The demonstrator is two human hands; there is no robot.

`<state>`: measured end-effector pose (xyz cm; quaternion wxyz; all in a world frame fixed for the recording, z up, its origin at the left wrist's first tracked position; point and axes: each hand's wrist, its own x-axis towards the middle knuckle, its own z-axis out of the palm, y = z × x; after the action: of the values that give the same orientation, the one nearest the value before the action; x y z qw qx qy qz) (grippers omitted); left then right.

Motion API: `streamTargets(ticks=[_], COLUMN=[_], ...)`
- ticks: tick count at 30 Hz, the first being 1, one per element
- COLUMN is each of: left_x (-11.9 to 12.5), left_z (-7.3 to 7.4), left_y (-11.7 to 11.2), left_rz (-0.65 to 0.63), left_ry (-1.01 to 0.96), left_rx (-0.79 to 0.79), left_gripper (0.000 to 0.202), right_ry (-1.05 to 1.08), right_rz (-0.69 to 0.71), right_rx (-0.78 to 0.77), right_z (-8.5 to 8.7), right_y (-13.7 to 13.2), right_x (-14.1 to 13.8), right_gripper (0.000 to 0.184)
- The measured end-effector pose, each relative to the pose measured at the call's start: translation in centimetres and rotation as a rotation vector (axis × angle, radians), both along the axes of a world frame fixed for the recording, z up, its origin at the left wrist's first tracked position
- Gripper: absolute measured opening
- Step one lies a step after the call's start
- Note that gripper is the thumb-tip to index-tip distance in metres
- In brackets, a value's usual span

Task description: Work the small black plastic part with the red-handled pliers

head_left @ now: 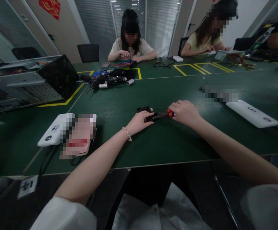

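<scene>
My left hand (pixel 140 123) is closed around a small black part (pixel 149 119), just above the green table (pixel 139 150). My right hand (pixel 186 113) grips the red handles of a pair of pliers (pixel 164 114). The dark metal jaws point left and meet the black part; whether they pinch it is too small to tell. Right behind my left hand lies another small black piece (pixel 144 109), partly covered by the fingers.
White power banks lie at left (pixel 54 129) and right (pixel 251 113), with a blurred phone (pixel 80 137) beside the left one. Farther back are a cable pile (pixel 110 78), an opened computer case (pixel 28 83) and yellow tape lines. Other people sit across the table.
</scene>
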<state>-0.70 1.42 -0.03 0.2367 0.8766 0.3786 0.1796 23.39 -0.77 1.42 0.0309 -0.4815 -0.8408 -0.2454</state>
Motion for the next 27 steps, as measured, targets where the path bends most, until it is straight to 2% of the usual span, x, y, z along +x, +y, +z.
streamTargets(ticks=[11,21,27], left_x=[0.03,-0.09,-0.08], left_z=[-0.07,-0.08,-0.02], left_y=[0.0,0.08,0.07], left_rz=[0.001,-0.008,-0.017], left_ry=[-0.006,-0.011,-0.008], left_rx=[0.011,-0.017,-0.018], left_gripper=[0.043,0.044,0.044], right_ry=[0.084,0.002,0.061], right_rz=[-0.056,0.009,-0.007], right_rx=[-0.089,-0.012,-0.075], right_z=[-0.51,-0.02,-0.4], right_y=[0.26,0.1,0.46], right_x=[-0.09,0.12,0.32], right_gripper=[0.018,0.019,0.019])
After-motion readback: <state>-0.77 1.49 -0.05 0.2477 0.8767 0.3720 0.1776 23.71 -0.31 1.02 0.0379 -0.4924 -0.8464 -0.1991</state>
